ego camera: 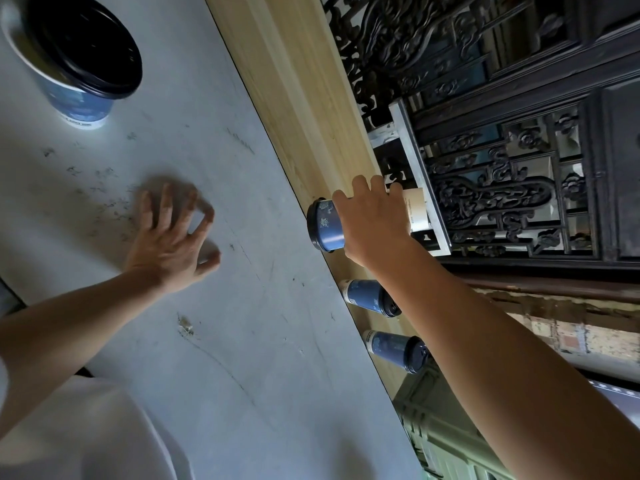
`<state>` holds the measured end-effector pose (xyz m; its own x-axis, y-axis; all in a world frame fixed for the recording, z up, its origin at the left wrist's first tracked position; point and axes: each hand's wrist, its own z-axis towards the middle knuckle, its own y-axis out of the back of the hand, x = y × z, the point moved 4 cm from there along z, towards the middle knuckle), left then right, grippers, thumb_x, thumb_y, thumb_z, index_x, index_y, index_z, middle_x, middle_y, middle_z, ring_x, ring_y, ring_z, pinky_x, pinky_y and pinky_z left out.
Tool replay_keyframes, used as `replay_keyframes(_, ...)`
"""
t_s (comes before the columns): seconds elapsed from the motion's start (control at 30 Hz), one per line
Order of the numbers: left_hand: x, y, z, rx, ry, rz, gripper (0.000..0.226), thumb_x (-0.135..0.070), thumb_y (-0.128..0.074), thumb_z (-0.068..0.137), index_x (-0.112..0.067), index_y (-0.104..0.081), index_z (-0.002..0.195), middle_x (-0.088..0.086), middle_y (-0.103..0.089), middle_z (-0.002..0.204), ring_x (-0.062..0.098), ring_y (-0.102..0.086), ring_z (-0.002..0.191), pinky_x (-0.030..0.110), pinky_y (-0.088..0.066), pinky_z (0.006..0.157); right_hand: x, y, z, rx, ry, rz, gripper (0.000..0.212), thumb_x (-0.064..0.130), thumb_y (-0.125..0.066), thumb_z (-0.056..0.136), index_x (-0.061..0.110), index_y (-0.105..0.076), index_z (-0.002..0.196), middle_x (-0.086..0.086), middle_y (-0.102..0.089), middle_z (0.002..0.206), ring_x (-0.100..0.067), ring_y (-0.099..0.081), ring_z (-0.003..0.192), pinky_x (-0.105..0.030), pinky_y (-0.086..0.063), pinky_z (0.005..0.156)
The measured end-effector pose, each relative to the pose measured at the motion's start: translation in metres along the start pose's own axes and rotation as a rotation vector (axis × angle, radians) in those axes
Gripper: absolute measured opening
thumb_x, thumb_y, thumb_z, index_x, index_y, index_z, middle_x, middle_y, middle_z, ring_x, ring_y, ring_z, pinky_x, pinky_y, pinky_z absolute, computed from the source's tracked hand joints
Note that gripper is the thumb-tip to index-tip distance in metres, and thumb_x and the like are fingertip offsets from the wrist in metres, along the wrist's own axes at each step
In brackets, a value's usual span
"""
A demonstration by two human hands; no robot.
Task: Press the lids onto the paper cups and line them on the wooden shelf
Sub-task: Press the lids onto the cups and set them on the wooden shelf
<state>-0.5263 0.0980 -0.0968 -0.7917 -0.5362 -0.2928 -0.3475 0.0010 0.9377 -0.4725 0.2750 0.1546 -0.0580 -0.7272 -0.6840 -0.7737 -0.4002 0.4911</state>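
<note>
Far left, a lidded cup [79,60] stands on the grey bench [242,341]. My left hand [173,233] is over the bench with its fingers spread and holding nothing; I can't tell whether it touches the surface. Next comes the wooden shelf [277,81], running along the bench edge. Over it my right hand [374,220] is wrapped round a blue cup [325,226], its black lid pointing towards the bench. Nearer me on the shelf are a second cup [367,296] and a third cup [394,348], both lidded. A dark carved screen [502,168] fills the right.
</note>
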Motion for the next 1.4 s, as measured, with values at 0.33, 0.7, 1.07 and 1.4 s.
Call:
replay_keyframes(0.33,-0.001,-0.003,0.001,-0.071,-0.019,-0.051,0.091,-0.069,-0.035,0.079,-0.009,-0.046,0.147,0.026,-0.021,0.163,0.062,-0.007,0.146,0.062,0.018,0.116,-0.003,0.003,0.001,0.008,-0.010,0.025,0.059,0.026,-0.073,0.080,0.022,-0.048,0.133,-0.008,-0.046,0.131,-0.031,-0.044,0.124,-0.046,-0.036,0.104)
replay_keyframes(0.7,0.002,-0.011,0.000,-0.073,0.019,-0.035,0.090,-0.072,-0.038,0.081,-0.015,-0.043,0.150,0.021,-0.017,0.166,0.037,0.036,0.141,0.060,0.020,0.117,-0.008,-0.008,0.003,0.025,-0.025,0.050,0.061,0.027,-0.074,0.080,0.023,-0.047,0.134,-0.008,-0.046,0.129,-0.031,-0.044,0.121,-0.045,-0.038,0.101)
replay_keyframes(1.07,0.002,-0.009,0.002,-0.120,0.035,-0.071,0.091,-0.071,-0.036,0.077,-0.015,-0.048,0.147,0.020,-0.021,0.165,0.044,0.009,0.149,0.062,0.010,0.119,-0.009,-0.021,0.010,0.053,-0.006,0.044,0.057,0.026,-0.073,0.081,0.023,-0.049,0.132,-0.008,-0.046,0.129,-0.030,-0.044,0.121,-0.044,-0.037,0.101)
replay_keyframes(1.4,0.005,-0.005,0.003,-0.121,0.097,-0.114,0.077,-0.064,-0.042,0.078,-0.021,-0.053,0.142,0.013,-0.030,0.162,0.050,-0.010,0.151,0.058,0.004,0.121,-0.011,-0.021,0.027,0.026,0.002,0.035,0.055,0.025,-0.072,0.081,0.023,-0.051,0.131,-0.008,-0.046,0.129,-0.031,-0.043,0.123,-0.046,-0.036,0.105)
